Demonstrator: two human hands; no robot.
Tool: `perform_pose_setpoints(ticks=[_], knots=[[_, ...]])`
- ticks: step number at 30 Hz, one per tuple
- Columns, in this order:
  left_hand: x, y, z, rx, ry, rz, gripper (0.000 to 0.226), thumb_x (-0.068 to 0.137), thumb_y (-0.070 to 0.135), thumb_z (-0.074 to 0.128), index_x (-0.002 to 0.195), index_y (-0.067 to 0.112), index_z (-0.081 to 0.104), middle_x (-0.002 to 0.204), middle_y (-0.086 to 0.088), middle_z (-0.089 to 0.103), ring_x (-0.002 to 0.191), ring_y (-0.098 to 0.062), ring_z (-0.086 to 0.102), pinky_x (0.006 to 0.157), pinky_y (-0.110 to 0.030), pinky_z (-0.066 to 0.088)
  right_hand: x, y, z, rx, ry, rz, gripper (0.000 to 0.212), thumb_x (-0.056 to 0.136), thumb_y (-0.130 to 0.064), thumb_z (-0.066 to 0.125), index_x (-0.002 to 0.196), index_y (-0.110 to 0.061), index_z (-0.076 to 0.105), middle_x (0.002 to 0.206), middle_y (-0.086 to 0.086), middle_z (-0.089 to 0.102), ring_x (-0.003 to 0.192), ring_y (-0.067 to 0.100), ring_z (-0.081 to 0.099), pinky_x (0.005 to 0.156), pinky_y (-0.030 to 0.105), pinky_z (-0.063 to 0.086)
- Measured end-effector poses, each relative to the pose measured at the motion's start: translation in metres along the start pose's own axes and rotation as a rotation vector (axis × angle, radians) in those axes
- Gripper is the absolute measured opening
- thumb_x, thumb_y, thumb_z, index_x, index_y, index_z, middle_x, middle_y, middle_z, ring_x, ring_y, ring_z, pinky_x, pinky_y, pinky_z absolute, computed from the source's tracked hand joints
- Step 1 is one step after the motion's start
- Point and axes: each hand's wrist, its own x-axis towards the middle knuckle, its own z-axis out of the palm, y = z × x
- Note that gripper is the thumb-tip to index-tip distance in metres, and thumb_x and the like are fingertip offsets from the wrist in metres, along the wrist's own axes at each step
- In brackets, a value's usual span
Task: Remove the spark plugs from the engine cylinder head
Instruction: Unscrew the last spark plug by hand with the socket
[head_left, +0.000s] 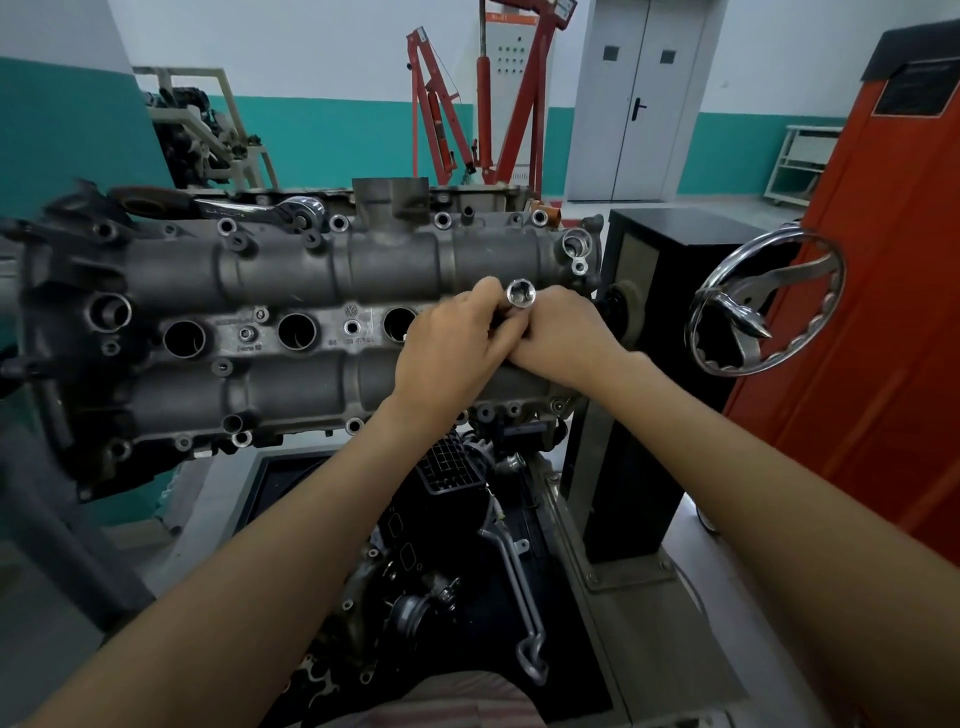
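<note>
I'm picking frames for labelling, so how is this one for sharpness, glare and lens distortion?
Head view: wide-angle bending bows the orange cabinet and both forearms; the socket between the left hand and right hand catches bright glare, as does the handwheel; fingers look slightly smeared; the cylinder head is evenly lit and fairly sharp.

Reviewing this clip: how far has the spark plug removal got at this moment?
Looks done: three round plug wells along the grey metal cylinder head stand open and dark; whether plugs remain inside cannot be told. In hand: both the left hand and right hand grip a shiny chrome socket over the head's right end. Left: the chrome ratchet wrench lies unused on the far edge.
</note>
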Motion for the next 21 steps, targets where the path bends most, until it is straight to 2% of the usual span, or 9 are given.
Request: perform_pose_setpoints(ticks=[4,6,8,11,13,16,19,21], knots=[[-0.001,-0.001,0.0,0.036,0.023,0.01,0.038,0.089,0.035,0.059,0.063,0.012,0.044,0.052,-0.001,0.046,0.048,-0.023,0.048,0.048,-0.029,0.031,-0.008,0.001,0.011,-0.014,0.169,0.006,0.026,0.074,-0.036,0.038,0.06,-0.015,0.045,0.057,-0.001,0.045,0.057,0.016,0.04,0.053,0.027,0.023],[0.0,-0.001,0.0,0.062,0.005,0.005,0.042,0.09,0.042,0.053,0.064,0.009,0.047,0.053,-0.003,0.051,0.051,-0.023,0.051,0.046,-0.033,0.035,-0.008,0.001,0.012,-0.04,0.174,0.008,0.03,0.077,-0.034,0.039,0.063,-0.011,0.052,0.059,0.001,0.047,0.057,0.017,0.041,0.049,0.028,0.019],[-0.001,0.0,0.0,0.077,-0.012,0.007,0.044,0.086,0.048,0.042,0.069,0.008,0.05,0.056,-0.002,0.053,0.052,-0.021,0.051,0.046,-0.035,0.038,-0.008,0.004,0.013,-0.08,0.164,-0.003,0.026,0.082,-0.028,0.047,0.071,-0.009,0.06,0.062,0.001,0.052,0.058,0.017,0.044,0.05,0.027,0.02],[0.0,0.002,0.0,0.056,-0.004,0.0,0.035,0.081,0.045,0.036,0.07,0.013,0.037,0.056,0.003,0.042,0.05,-0.019,0.043,0.045,-0.031,0.031,-0.009,0.004,0.013,-0.061,0.147,-0.011,0.013,0.082,-0.024,0.05,0.074,-0.015,0.054,0.065,-0.001,0.053,0.06,0.014,0.042,0.053,0.026,0.021],[0.0,0.003,-0.001,0.055,-0.002,-0.005,0.031,0.081,0.044,0.034,0.072,0.015,0.032,0.058,0.006,0.037,0.05,-0.02,0.04,0.047,-0.029,0.026,-0.009,0.0,0.011,-0.043,0.143,-0.02,0.01,0.079,-0.03,0.043,0.074,-0.021,0.043,0.062,-0.01,0.043,0.06,0.012,0.04,0.048,0.025,0.018],[0.0,0.002,-0.001,0.061,-0.014,0.0,0.03,0.082,0.044,0.033,0.073,0.015,0.031,0.058,0.007,0.038,0.05,-0.02,0.041,0.047,-0.029,0.026,-0.009,-0.002,0.011,-0.023,0.168,-0.027,0.01,0.074,-0.032,0.04,0.076,-0.022,0.038,0.057,-0.017,0.031,0.055,0.009,0.034,0.046,0.02,0.016],[0.0,0.002,0.0,0.086,-0.027,0.026,0.028,0.085,0.042,0.034,0.074,0.016,0.034,0.058,0.006,0.042,0.049,-0.019,0.045,0.046,-0.028,0.027,-0.009,-0.002,0.012,-0.003,0.189,-0.005,0.017,0.073,-0.033,0.039,0.079,-0.019,0.047,0.058,-0.018,0.034,0.055,0.007,0.035,0.047,0.017,0.018],[-0.001,0.0,0.001,0.115,-0.037,0.026,0.033,0.088,0.041,0.036,0.075,0.012,0.043,0.058,0.001,0.05,0.05,-0.02,0.049,0.046,-0.03,0.03,-0.008,-0.001,0.012,0.006,0.194,0.002,0.022,0.072,-0.033,0.04,0.079,-0.018,0.054,0.058,-0.017,0.036,0.057,0.009,0.039,0.047,0.017,0.021]])
